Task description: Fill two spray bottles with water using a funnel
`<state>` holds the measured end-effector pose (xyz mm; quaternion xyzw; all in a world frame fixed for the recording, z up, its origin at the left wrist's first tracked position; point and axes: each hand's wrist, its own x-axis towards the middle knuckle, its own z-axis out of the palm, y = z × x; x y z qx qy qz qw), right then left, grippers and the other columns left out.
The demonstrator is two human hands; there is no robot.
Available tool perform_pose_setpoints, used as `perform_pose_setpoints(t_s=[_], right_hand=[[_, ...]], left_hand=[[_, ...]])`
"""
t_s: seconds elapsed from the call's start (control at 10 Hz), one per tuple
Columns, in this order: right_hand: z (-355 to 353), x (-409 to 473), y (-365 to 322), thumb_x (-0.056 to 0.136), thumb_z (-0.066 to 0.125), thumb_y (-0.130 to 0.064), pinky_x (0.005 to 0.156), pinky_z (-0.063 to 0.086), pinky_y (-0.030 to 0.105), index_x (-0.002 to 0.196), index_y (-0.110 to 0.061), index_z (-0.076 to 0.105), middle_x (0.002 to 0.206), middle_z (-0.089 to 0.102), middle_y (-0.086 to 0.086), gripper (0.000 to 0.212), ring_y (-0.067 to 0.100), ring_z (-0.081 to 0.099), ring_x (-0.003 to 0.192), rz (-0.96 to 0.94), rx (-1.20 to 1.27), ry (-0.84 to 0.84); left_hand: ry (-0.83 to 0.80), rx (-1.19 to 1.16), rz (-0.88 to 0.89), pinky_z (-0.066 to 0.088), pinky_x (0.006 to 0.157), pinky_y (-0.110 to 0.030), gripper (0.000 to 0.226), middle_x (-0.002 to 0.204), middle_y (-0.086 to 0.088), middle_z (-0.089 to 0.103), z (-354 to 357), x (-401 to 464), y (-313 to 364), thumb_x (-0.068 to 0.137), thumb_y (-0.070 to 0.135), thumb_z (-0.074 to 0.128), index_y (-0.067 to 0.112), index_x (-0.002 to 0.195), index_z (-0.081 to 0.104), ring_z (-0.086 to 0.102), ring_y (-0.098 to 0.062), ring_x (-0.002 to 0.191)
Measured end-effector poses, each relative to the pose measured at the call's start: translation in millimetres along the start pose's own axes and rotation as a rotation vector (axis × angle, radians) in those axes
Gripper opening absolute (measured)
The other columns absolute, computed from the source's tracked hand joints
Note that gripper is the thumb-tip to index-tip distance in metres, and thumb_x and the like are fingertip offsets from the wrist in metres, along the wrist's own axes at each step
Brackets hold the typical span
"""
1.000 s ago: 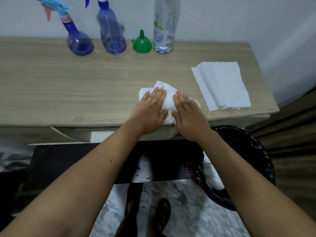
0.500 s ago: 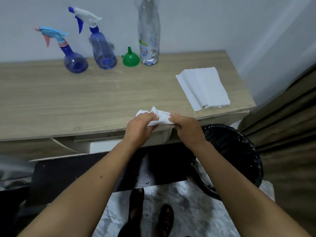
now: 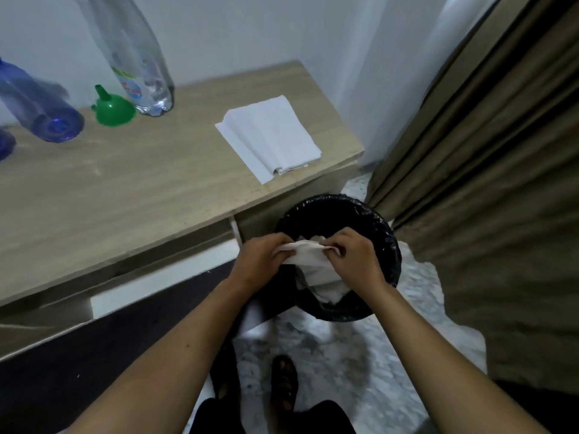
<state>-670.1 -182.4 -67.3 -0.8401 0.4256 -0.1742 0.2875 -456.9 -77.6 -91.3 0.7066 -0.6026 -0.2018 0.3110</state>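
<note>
Green plastic funnel [image 3: 114, 108] sits wide mouth down, spout up, at the back of the desk [image 3: 125, 183] by the wall. Just beside it on the right: tall clear plastic water bottle [image 3: 138, 67], upright, labelled, looks nearly touching the funnel rim. To the left: translucent blue spray bottle [image 3: 40, 111], motion-blurred, rounded base on the desk. A second blue spray bottle [image 3: 4, 147] is cut off at the left frame edge, only a sliver shows.

Desk top is pale wood-grain laminate, flat, square-edged. Folded white paper towel stack [image 3: 271, 136], rectangular, lies near the right front corner, well apart from the bottles.

Both hands are off the desk, over the round bin [image 3: 388, 245] lined with glossy crinkled black plastic, standing on the floor beside the desk's end. Left hand [image 3: 260, 261] fingers curled, gripping one end of a crumpled white paper towel [image 3: 308, 256]. Right hand [image 3: 357, 258] fingers curled tight, pinching the other end. Towel is soft, wrinkled, stretched between the hands, with its lower part hanging into the bin mouth. More white paper shows inside the bin.

Brown pleated curtain [image 3: 485, 183] hangs to the right. Floor is grey speckled stone.
</note>
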Motion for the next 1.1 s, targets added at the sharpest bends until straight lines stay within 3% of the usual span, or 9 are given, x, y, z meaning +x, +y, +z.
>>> perform_pose_setpoints(t_s=[0.1, 0.2, 0.3, 0.5, 0.6, 0.7, 0.8, 1.1], right_hand=[[-13.9, -16.5, 30.1, 0.089, 0.080, -0.006, 0.080, 0.048, 0.014, 0.099, -0.010, 0.082, 0.099, 0.073, 0.005, 0.011, 0.017, 0.070, 0.087, 0.080, -0.014, 0.060], [-19.1, -28.8, 53.6, 0.090, 0.078, -0.008, 0.082, 0.058, 0.037, 0.097, -0.008, 0.081, 0.100, 0.075, 0.007, 0.007, 0.025, 0.071, 0.091, 0.130, -0.043, 0.093], [-21.2, -38.0, 67.9, 0.093, 0.074, -0.012, 0.089, 0.056, 0.040, 0.100, -0.012, 0.081, 0.102, 0.075, 0.003, 0.009, 0.024, 0.067, 0.099, 0.190, -0.067, 0.094], [-16.7, -50.2, 82.6, 0.093, 0.075, -0.012, 0.100, 0.056, 0.037, 0.115, -0.016, 0.078, 0.122, 0.073, 0.000, 0.023, 0.018, 0.067, 0.116, 0.310, 0.058, 0.063], [-16.2, -55.2, 84.0, 0.095, 0.073, -0.007, 0.096, 0.049, 0.007, 0.116, -0.010, 0.078, 0.124, 0.073, 0.004, 0.022, 0.017, 0.069, 0.113, 0.324, 0.078, 0.140], [-15.2, -58.3, 87.5, 0.094, 0.073, -0.005, 0.089, 0.053, 0.013, 0.114, -0.011, 0.078, 0.116, 0.076, 0.003, 0.022, 0.017, 0.072, 0.101, 0.314, 0.074, 0.166], [-13.2, -61.1, 89.6, 0.092, 0.073, -0.003, 0.090, 0.059, 0.029, 0.112, -0.012, 0.079, 0.113, 0.076, 0.000, 0.022, 0.014, 0.072, 0.099, 0.301, 0.088, 0.168], [-1.1, -61.6, 82.6, 0.093, 0.074, -0.005, 0.089, 0.061, 0.036, 0.108, -0.014, 0.079, 0.110, 0.074, -0.001, 0.018, 0.014, 0.070, 0.098, 0.278, 0.107, 0.147]], left_hand=[[-0.079, -0.061, 0.047, 0.051, 0.079, -0.030, 0.020, 0.105, -0.006, 0.076, 32.8, 16.8, 13.5, 0.099, 0.029, 0.072, 0.013, 0.108, 0.078, 0.071, -0.025, 0.094], [-0.133, -0.058, 0.069, 0.055, 0.085, -0.038, 0.027, 0.110, -0.008, 0.074, 55.8, 31.4, 23.5, 0.099, 0.033, 0.066, 0.012, 0.112, 0.078, 0.071, -0.028, 0.100], [-0.151, -0.095, 0.050, 0.052, 0.091, -0.032, 0.022, 0.117, -0.005, 0.075, 72.7, 38.9, 28.4, 0.098, 0.018, 0.076, 0.015, 0.119, 0.077, 0.071, -0.027, 0.107], [-0.223, -0.037, -0.017, 0.049, 0.096, -0.030, 0.045, 0.125, 0.007, 0.070, 89.6, 42.4, 30.3, 0.091, 0.031, 0.085, 0.024, 0.133, 0.069, 0.062, -0.014, 0.117], [-0.209, -0.003, 0.028, 0.047, 0.096, -0.029, 0.051, 0.127, 0.007, 0.070, 93.1, 40.4, 25.6, 0.088, 0.039, 0.087, 0.024, 0.132, 0.068, 0.060, -0.014, 0.120], [-0.205, -0.015, 0.047, 0.048, 0.097, -0.029, 0.050, 0.127, 0.006, 0.070, 95.5, 39.7, 21.0, 0.089, 0.039, 0.087, 0.023, 0.132, 0.068, 0.062, -0.014, 0.121], [-0.207, -0.035, 0.052, 0.050, 0.096, -0.029, 0.048, 0.125, 0.007, 0.070, 94.7, 36.9, 17.1, 0.090, 0.037, 0.087, 0.023, 0.132, 0.068, 0.062, -0.014, 0.117], [-0.182, -0.015, 0.067, 0.050, 0.090, -0.028, 0.041, 0.124, 0.009, 0.071, 71.1, 24.4, 1.9, 0.093, 0.039, 0.083, 0.024, 0.129, 0.070, 0.063, -0.013, 0.112]])
